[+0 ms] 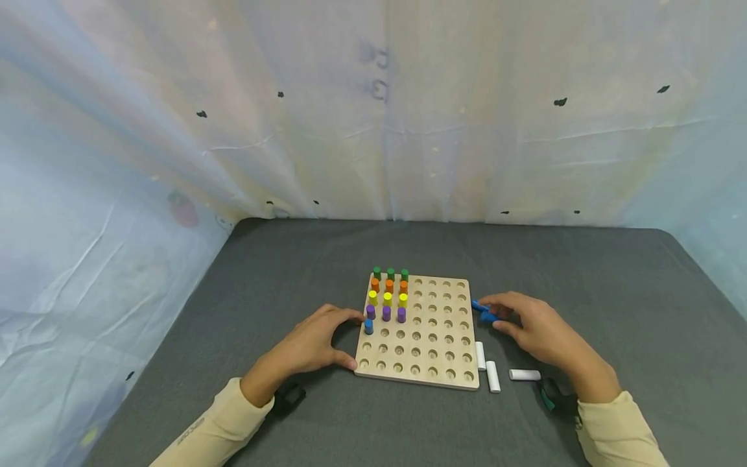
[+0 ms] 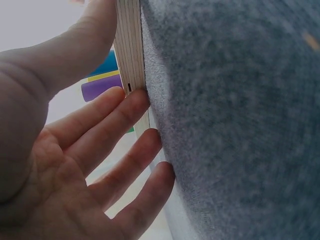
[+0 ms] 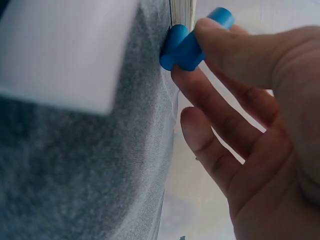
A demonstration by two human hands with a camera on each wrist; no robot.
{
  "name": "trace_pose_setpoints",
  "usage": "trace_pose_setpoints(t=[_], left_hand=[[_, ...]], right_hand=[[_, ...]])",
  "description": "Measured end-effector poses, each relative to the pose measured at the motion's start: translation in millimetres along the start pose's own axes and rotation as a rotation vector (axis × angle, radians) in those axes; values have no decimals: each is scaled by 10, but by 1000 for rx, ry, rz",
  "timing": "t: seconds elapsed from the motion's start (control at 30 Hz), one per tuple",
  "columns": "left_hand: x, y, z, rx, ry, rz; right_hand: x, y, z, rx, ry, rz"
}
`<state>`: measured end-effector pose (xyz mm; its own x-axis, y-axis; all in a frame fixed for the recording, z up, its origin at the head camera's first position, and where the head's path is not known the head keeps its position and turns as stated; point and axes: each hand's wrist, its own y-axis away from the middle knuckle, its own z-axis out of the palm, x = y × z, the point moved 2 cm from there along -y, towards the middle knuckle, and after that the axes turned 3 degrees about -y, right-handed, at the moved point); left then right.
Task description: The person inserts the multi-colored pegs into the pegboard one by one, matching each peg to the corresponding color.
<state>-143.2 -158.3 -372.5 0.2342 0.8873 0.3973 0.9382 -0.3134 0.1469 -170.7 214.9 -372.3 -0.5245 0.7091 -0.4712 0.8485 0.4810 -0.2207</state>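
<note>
A square wooden pegboard lies on the table with rows of green, orange, yellow and purple pegs at its left side. One blue peg stands in the row below the purple ones. My left hand rests against the board's left edge, thumb at the near corner, fingers extended and slightly bent. At the right edge, my right hand pinches a blue peg between thumb and fingers, tilted. Another blue peg lies beneath it, beside the board's side.
Three white pegs lie on the dark grey tablecloth right of the board's near corner, one partly beside its edge. Pale hanging sheets enclose the table at the back and sides.
</note>
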Motion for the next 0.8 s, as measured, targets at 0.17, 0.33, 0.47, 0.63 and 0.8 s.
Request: trace_pose_setpoints(t=[0.17,0.33,0.47,0.63,0.8], left_hand=[[6,-5,-1,3,0,-1],[-1,11,9,-4,-7,-3],[-2,22,17,-5,-4,-5],[16,10,22,-6,9,-6],[6,-2,12,6,7,-8]], right_hand=[[1,3,-9,28,-9,-20],[38,18,31,7,-31,26],[51,25,38,-20,-46,64],[20,23,-19,-16,-39,70],[-64,-23,-39,-13,-53,56]])
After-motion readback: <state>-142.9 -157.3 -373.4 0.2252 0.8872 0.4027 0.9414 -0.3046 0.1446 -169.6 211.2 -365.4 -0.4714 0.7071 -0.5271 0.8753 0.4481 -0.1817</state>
